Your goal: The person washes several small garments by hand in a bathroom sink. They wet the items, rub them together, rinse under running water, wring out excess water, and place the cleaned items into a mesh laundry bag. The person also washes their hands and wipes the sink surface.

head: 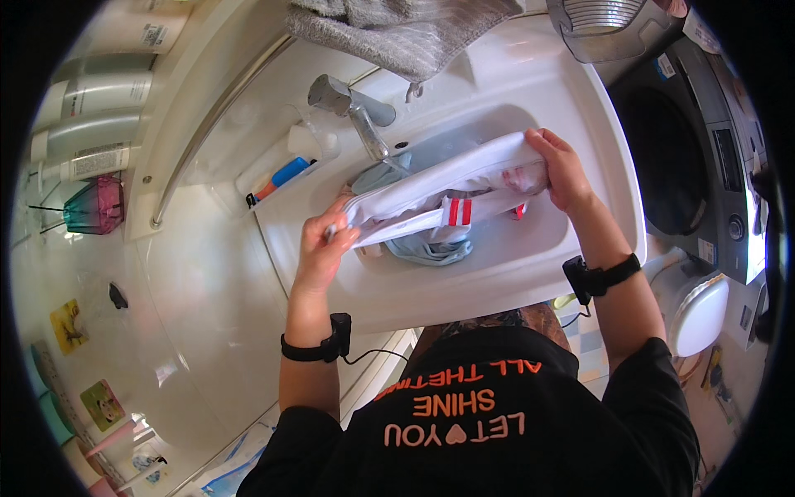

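My left hand grips one end of a white garment with red stripes, and my right hand holds its other end. The cloth is stretched between both hands above the white sink basin. Beneath it, pale blue cloth lies in the basin, partly hidden by the garment. Just behind the garment, the spout of the metal faucet points down into the basin; water seems to run from it.
A grey towel hangs beyond the faucet. A blue-and-orange brush or similar item lies on a ledge at left. To the right stand a dark washing machine and a white lidded bin. A metal rail runs along the left.
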Motion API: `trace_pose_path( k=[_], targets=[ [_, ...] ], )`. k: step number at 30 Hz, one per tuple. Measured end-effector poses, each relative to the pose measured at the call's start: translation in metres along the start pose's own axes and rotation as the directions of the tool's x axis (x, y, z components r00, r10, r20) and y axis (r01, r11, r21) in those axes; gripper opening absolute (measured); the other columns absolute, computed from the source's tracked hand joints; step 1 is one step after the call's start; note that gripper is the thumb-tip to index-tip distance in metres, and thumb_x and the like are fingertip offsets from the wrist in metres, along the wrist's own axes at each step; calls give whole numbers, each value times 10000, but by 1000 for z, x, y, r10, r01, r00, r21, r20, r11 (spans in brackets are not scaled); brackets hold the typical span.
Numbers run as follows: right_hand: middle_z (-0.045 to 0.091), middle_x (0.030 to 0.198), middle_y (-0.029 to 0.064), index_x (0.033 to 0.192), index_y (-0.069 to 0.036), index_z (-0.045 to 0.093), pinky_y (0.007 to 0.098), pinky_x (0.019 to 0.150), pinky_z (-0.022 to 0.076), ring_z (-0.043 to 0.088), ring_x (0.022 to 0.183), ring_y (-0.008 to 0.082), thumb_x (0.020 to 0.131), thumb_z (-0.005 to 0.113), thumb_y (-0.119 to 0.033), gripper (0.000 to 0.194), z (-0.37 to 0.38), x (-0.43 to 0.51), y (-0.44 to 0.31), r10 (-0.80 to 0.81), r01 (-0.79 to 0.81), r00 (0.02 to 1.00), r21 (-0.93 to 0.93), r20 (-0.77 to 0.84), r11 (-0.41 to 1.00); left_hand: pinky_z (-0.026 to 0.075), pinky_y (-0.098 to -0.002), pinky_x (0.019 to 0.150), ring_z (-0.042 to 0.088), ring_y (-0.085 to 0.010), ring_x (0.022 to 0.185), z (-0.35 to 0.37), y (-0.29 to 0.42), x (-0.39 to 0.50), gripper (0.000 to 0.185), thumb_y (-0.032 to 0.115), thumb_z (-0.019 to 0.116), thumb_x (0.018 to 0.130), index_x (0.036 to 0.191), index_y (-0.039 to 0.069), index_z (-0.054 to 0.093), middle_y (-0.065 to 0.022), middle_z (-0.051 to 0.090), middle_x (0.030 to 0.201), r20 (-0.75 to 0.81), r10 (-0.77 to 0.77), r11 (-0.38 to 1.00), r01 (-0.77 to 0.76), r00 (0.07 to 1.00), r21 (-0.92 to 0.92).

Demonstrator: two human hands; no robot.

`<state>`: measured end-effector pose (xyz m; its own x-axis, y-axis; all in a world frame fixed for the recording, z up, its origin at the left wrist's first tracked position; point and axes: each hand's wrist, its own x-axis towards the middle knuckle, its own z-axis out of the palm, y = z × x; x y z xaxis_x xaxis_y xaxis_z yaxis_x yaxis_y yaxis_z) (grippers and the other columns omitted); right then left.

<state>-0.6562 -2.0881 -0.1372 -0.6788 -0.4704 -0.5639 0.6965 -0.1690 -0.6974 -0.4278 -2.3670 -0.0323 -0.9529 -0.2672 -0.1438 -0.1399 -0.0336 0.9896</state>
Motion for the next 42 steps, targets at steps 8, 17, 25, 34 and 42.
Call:
trace_pose_path(
  k=[8, 17, 25, 34, 42],
  targets=[
    [391, 1397, 169, 1074, -84, 579, 489, 1051, 304, 377, 1286, 333, 836, 635, -345, 357, 32, 17, 72, -113, 651, 744, -753, 659, -100, 256, -557, 1038, 361, -410, 1268, 50, -132, 40, 493, 257, 754, 724, 1098, 50, 509, -223, 428, 1344, -80, 41, 535, 46, 996, 844],
    [365, 1412, 133, 1344, -139, 390, 575, 1050, 254, 339, 1319, 327, 935, 429, -441, 510, 45, 30, 137, 130, 555, 831, -821, 541, -132, 43, -707, 1036, 150, -433, 1389, 58, -190, 35, 696, 324, 578, 765, 1406, 182, 349, -172, 305, 1449, -56, 2, 48, 56, 998, 997],
    [570, 1247, 171, 1168, -103, 623, 470, 972, 403, 528, 1177, 311, 922, 475, -302, 349, 32, 75, 182, 548, 388, 798, -909, 249, -153, 189, -616, 1064, 296, -415, 1324, 48, -211, 49, 645, 411, 590, 760, 1337, 161, 446, -176, 412, 1360, -64, -113, 19, 67, 992, 998],
    [578, 1230, 161, 1194, -81, 591, 454, 952, 416, 556, 1126, 282, 900, 495, -222, 340, 63, 70, 148, 492, 539, 796, -782, 352, -314, 405, -462, 891, 524, -339, 1041, 47, -195, 60, 380, 253, 614, 793, 1126, 88, 534, -151, 564, 1092, -213, -54, 286, 219, 976, 933],
    [610, 1120, 61, 1121, -163, 607, 464, 974, 369, 535, 1116, 255, 815, 582, -197, 309, 53, 11, 92, 130, 482, 839, -612, 528, -627, 344, -507, 925, 490, -351, 1116, 20, -158, 8, 532, 164, 722, 723, 1173, 53, 462, -148, 535, 1163, -77, -54, 307, 90, 996, 948]
  ],
)
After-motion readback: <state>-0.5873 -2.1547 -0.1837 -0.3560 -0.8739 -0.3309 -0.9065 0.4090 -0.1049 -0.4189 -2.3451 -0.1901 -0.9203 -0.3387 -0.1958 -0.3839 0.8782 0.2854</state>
